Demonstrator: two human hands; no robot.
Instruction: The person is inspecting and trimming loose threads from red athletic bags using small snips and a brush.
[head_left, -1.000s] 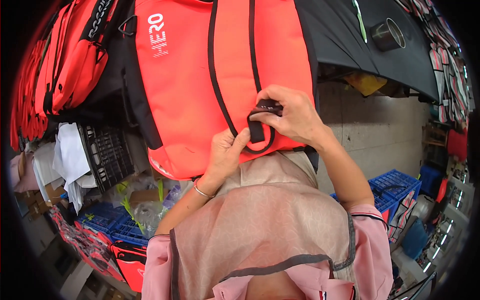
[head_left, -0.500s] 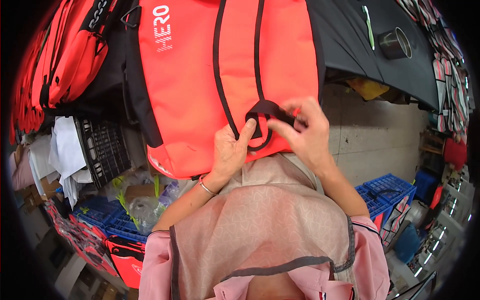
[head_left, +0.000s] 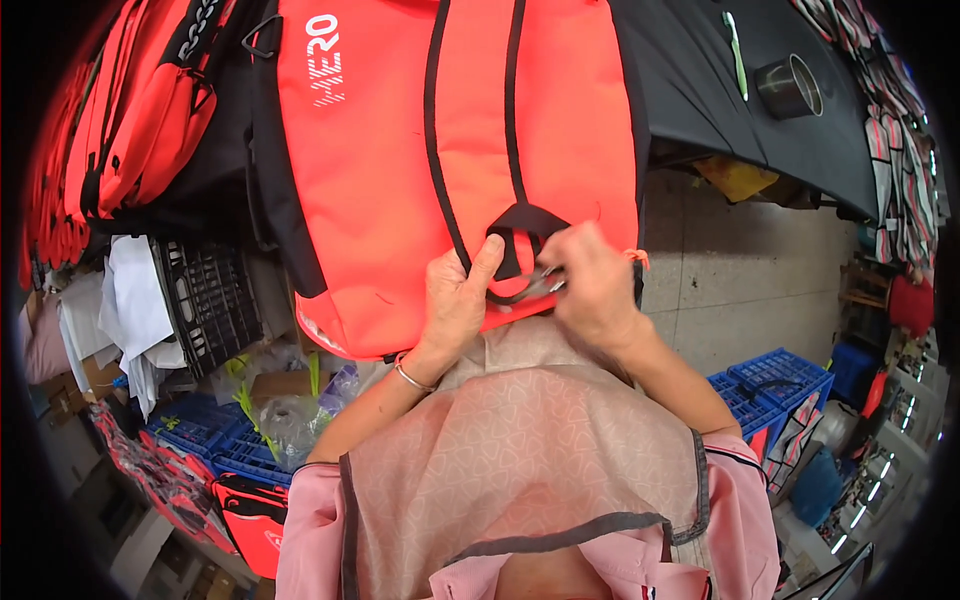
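Note:
A bright orange-red bag [head_left: 380,170] with black sides lies before me, its lower end against my apron. Down its middle runs a wide shoulder strap [head_left: 478,120] edged in black, ending in a loop of black webbing [head_left: 535,217]. My left hand [head_left: 457,300] is closed on that loop, thumb on top near the strap's end. Just right of it, my right hand [head_left: 595,285] is closed round small metal thread snips [head_left: 543,284]. Their shiny blades lie at the lower part of the loop; motion blurs them, and the handle is hidden in my fingers.
More orange-red bags [head_left: 140,140] are stacked at the far left. A dark-covered table [head_left: 690,90] at the far right bears a metal cup [head_left: 790,87] and a green toothbrush [head_left: 738,60]. Blue crates [head_left: 775,385] stand at my right, a black crate [head_left: 205,300] at my left.
My right hand has moved down and toward me, turning over so that the metal snips now show at the loop. The webbing it was pulling to the right is released. My left hand keeps its hold.

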